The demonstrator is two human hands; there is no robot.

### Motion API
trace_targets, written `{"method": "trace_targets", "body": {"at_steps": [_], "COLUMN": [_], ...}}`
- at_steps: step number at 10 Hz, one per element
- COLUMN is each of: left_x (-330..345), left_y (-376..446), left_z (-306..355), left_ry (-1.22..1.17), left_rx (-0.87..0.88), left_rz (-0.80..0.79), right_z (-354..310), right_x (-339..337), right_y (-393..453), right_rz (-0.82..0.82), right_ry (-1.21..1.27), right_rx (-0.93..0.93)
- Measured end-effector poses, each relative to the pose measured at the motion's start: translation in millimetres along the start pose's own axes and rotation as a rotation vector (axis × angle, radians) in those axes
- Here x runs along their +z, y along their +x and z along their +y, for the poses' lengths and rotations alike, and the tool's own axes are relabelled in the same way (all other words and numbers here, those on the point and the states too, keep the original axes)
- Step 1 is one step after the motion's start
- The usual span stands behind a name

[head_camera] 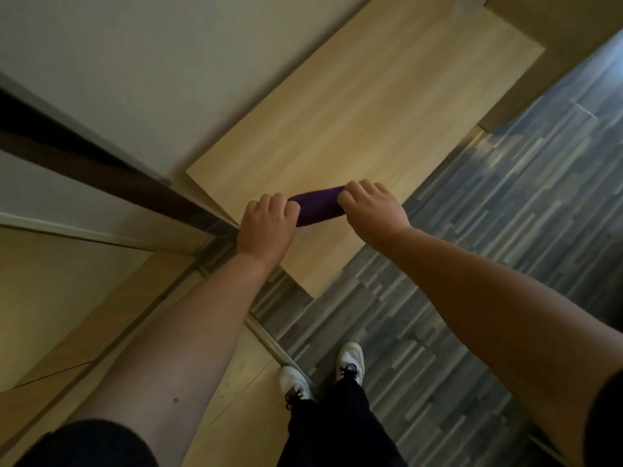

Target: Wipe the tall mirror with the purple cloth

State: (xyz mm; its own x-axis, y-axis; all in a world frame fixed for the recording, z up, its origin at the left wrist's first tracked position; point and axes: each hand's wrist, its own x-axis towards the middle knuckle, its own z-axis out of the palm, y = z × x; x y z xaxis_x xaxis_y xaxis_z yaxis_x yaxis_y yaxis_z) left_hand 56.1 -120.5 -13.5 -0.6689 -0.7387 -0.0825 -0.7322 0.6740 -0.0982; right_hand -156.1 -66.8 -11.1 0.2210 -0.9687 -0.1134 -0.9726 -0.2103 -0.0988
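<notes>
Pale wood panel (354, 123) behind rolled purple cloth (317, 205)

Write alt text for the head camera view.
Seen from above, the left hand and right hand grip opposite ends of a rolled purple cloth over a light wooden panel. Below are white shoes on a grey striped floor.

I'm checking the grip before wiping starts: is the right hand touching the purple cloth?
Touching. The head view shows the right hand with its fingers curled over one end of the rolled purple cloth, no gap between them; the left hand grips the other end.
</notes>
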Motion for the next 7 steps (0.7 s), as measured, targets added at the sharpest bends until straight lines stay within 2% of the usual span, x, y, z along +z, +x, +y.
{"method": "trace_targets", "body": {"at_steps": [1,2,3,4,5,6,7], "left_x": [38.3,70.9,79.6,75.6,61.7,33.3,3.8], "left_y": [-21.5,-59.8,-86.3,-91.0,-86.4,-85.5,-100.2], "left_z": [3.9,11.4,18.1,26.9,34.1,32.2,28.2], "left_ry": [0.029,-0.069,-0.121,-0.114,-0.109,-0.135,-0.293], "left_rx": [0.037,0.037,-0.015,-0.062,-0.108,-0.142,-0.21], "left_rz": [-0.042,-0.125,-0.296,-0.461,-0.546,-0.607,-0.598], "right_z": [-10.1,-21.4,-27.4,-33.7,-37.4,-34.0,-34.6], "right_x": [36.3,67.8,76.0,71.3,57.7,29.4,-0.7], "right_y": [-1.6,-24.6,-44.1,-49.8,-46.5,-37.1,-33.0], "right_rz": [-0.073,-0.204,-0.35,-0.448,-0.565,-0.665,-0.707], "right_ry": [-0.042,-0.032,-0.024,-0.043,-0.058,-0.053,0.095], "right_rx": [-0.106,-0.11,-0.034,0.003,0.013,0.028,0.017]}}
